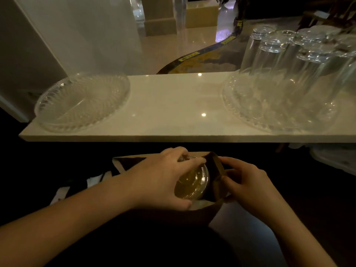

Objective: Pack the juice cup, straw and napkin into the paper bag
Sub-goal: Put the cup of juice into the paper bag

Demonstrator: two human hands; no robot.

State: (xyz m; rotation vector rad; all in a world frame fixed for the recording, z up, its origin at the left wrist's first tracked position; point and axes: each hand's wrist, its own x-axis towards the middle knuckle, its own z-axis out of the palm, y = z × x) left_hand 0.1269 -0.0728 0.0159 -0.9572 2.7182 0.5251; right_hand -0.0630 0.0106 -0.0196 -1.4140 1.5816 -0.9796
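Left hand grip closed around juice cup inside paper bag, right hand grip pinching bag rim

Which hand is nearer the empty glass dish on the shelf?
Left. The left hand grips the juice cup below the glass dish; the right hand holds the paper bag farther right.

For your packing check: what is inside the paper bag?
The juice cup, lid up, held by the left hand; something pale lies beneath it. The right hand holds the bag open. No straw is visible.
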